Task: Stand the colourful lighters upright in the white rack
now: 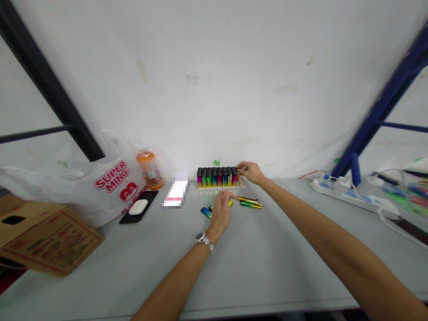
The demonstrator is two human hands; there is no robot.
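Partly hidden: lighters [249,202] under left hand [221,210].

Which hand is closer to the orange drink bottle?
Left. The left hand rests over loose lighters, right of the orange bottle. The right hand is farther right, at the lighter tray's end.

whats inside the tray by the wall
The tray holds a row of upright lighters with black tops and bright bodies, filling it almost to the right end, where the right hand touches the last one. Their lower ends are hidden by the tray.
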